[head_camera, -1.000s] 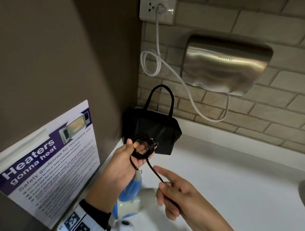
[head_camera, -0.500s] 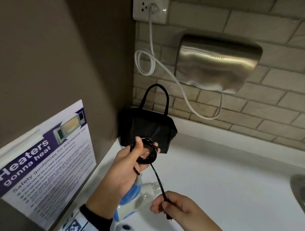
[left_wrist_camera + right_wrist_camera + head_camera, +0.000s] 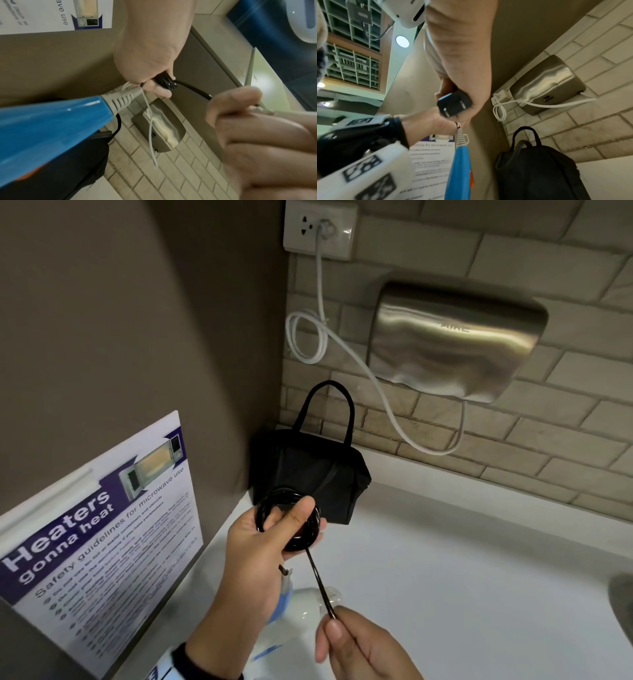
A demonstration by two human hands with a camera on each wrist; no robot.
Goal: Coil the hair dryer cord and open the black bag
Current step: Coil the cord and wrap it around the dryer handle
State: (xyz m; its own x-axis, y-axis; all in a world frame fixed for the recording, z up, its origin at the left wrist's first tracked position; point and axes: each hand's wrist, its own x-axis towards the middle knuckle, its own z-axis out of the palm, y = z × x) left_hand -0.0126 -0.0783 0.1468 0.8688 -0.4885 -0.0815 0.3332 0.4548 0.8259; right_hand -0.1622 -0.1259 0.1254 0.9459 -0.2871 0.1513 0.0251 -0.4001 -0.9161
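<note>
My left hand (image 3: 308, 525) grips a coil of the black hair dryer cord (image 3: 291, 542), thumb pressed over the loops. A straight tail of cord runs down to my right hand (image 3: 337, 628), which pinches it. In the right wrist view the black plug (image 3: 453, 104) sits in that hand's curled fingers. The blue and white hair dryer (image 3: 301, 604) hangs below my left hand, its blue handle (image 3: 51, 128) close to the camera. The black bag (image 3: 315, 474) stands in the counter's corner, handles up, just behind the coil. I cannot see whether its zip is undone.
A steel hand dryer (image 3: 455, 340) hangs on the brick wall, its white cable (image 3: 308, 337) looped up to a socket (image 3: 320, 229). A microwave safety poster (image 3: 102, 525) leans at the left. White counter (image 3: 479, 577) spreads to the right, toward a sink edge (image 3: 623, 604).
My right hand has dropped lower and closed on the cord's tail, pulling it straight. My left thumb now lies across the coil.
</note>
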